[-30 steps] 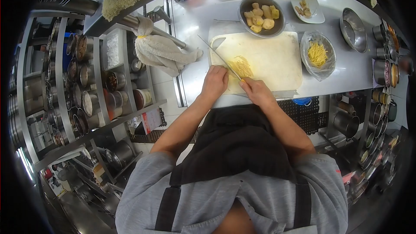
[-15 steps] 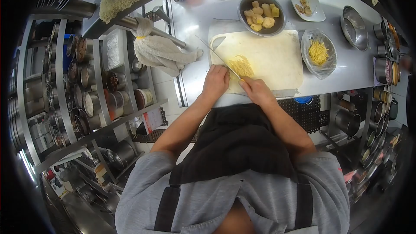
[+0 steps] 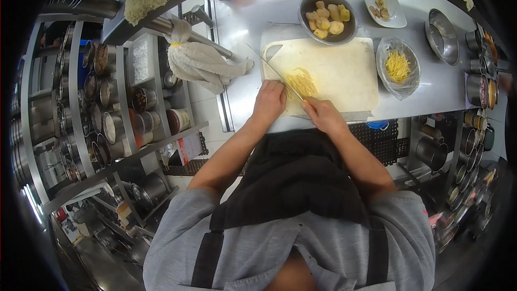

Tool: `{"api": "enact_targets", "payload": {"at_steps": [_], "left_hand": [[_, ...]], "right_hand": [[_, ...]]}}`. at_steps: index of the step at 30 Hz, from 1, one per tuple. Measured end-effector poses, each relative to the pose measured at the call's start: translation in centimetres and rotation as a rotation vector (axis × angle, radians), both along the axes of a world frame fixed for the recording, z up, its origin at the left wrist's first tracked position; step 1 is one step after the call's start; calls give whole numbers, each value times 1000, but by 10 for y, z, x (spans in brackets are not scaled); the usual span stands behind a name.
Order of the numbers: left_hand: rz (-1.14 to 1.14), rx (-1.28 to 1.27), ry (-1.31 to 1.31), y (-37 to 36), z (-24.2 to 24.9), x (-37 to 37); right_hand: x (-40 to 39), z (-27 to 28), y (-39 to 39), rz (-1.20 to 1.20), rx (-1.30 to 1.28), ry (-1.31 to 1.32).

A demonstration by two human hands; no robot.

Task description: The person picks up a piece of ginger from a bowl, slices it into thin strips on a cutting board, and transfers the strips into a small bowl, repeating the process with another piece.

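Note:
My right hand [image 3: 325,115] is closed round the handle of a long knife [image 3: 277,75], whose blade slants to the upper left across the board's left end. Fingers curled, my left hand [image 3: 270,100] rests at the board's near left edge beside the blade; what lies under its fingertips is hidden. Thin pale-yellow shreds, which look like ginger [image 3: 302,82], lie in a pile on the white cutting board [image 3: 344,73], just right of the blade.
Behind the board stands a metal bowl [image 3: 353,31] of peeled yellow chunks. To the right are a plastic-lined bowl [image 3: 413,78] of shreds, a white dish [image 3: 399,17] with small pieces, and a steel bowl [image 3: 442,37]. A towel [image 3: 202,67] hangs at the left.
Both hands and the knife stay at nearly the same spot by the shreds. The whole view has shifted very slightly.

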State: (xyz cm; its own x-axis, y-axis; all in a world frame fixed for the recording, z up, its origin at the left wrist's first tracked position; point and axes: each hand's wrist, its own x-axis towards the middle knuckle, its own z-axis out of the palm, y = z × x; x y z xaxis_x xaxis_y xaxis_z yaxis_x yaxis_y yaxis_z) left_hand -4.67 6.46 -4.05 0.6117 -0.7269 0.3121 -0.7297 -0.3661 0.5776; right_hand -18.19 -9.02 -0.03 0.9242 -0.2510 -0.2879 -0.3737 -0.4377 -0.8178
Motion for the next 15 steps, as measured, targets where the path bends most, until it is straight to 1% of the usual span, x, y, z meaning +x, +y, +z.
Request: {"api": "enact_targets", "payload": {"at_steps": [3,5,8,13,15], "left_hand": [[9,28,2,2,-3,0],[5,23,6,1,-4,-1],[1,41,15,5,-2,0],[48,10,50,10,4,-3],[-51,-27,20,12,6,-6]], "right_hand": [[-5,9,0,-4,23,34],[2,-8,2,2,2,16],[6,-19,6,2,-8,-17],[8,-14,1,-17,17,-33],[10,-11,-1,2,13,-21]]}}
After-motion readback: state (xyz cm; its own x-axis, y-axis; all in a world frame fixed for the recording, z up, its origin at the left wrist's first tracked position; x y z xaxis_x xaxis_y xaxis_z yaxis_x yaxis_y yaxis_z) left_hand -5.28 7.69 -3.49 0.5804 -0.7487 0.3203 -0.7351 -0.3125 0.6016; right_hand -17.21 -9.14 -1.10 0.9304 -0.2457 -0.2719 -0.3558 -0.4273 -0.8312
